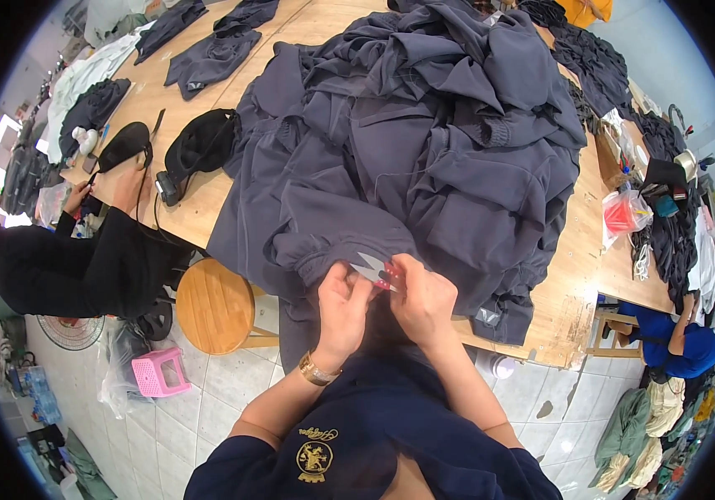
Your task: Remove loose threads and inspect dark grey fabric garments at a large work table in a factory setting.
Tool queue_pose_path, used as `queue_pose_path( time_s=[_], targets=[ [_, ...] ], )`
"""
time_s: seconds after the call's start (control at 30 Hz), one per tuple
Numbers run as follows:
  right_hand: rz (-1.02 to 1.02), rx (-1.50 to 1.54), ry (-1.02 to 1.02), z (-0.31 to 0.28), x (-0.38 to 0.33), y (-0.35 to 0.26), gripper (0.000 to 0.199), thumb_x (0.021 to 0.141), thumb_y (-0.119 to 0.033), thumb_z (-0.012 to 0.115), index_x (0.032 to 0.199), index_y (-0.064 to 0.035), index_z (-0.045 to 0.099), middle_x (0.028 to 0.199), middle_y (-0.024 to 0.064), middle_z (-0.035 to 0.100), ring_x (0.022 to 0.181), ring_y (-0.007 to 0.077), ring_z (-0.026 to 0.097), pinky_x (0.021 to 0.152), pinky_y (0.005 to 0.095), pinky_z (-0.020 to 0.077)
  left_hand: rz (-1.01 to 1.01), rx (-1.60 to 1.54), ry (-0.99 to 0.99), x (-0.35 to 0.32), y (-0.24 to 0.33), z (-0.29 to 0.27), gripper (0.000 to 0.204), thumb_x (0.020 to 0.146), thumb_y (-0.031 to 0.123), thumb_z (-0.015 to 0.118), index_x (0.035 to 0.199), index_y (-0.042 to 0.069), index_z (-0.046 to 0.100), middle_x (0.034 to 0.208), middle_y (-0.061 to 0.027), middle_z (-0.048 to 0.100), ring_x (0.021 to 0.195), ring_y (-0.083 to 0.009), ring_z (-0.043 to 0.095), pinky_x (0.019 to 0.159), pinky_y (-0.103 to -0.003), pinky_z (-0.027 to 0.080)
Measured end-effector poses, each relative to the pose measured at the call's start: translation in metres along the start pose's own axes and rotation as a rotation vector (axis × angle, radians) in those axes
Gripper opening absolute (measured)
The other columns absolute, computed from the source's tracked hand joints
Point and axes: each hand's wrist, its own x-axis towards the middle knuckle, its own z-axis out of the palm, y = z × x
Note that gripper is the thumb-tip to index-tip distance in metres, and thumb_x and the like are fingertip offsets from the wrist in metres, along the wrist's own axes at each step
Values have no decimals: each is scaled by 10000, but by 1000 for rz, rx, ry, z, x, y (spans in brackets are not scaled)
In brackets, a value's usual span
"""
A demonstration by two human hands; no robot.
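A large heap of dark grey garments (pixel 391 158) covers the table in front of me. At its near edge, my right hand (pixel 424 304) is closed around small thread snips (pixel 368 267) with silver blades and red handles. The blades point left, toward my other hand. My left hand (pixel 341 312) has its thumb and fingers drawn together beside the blades, against the gathered edge of a grey garment (pixel 316 250). What its fingertips pinch is hidden. Loose threads lie across the heap above both hands.
At the left, a person in black sleeves (pixel 99 262) works at the wooden table (pixel 195 196), near two black caps (pixel 199 143). A round wooden stool (pixel 215 306) and a pink plastic stool (pixel 161 372) stand there. Another person in blue (pixel 682 337) sits at the right.
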Motion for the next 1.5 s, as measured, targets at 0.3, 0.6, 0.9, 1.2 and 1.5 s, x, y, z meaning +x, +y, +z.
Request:
queue_pose_path(
  time_s=[0.3,0.6,0.9,1.2,1.5],
  targets=[
    [688,902,113,-8,-7,5,90,919,3,508,1008,1,519,827,-20,555,706,-5,460,610,141,375,-189,-215,-25,8,15,3,258,979,142,438,1214,40,469,1180,-105,567,1096,-201,564,960,-477,482],
    [345,345,-7,-6,-7,10,211,859,-200,671,894,-23,561,632,82,577,515,170,562,492,275,433,-178,-238,-15,8,18,4,283,978,150,431,1237,40,456,1217,-110,543,1151,-218,526,987,-442,455],
    [270,108,-71,-9,-10,5,293,851,-303,672,878,-40,546,657,98,609,529,271,604,465,339,446,-148,-278,5,7,14,6,245,974,153,439,1204,73,466,1187,-88,549,1130,-210,530,948,-426,462],
    [283,151,-86,-8,-12,5,297,858,-313,661,861,-39,546,657,106,611,535,273,609,465,346,447,-114,-304,36,4,11,7,230,962,138,449,1183,83,481,1164,-66,558,1104,-200,536,939,-423,460],
    [364,206,-85,-7,-13,5,279,865,-293,657,852,-38,543,633,107,599,529,275,604,464,346,436,-104,-312,49,4,12,11,224,955,135,463,1173,87,489,1148,-57,564,1089,-192,537,928,-408,464]
  ],
)
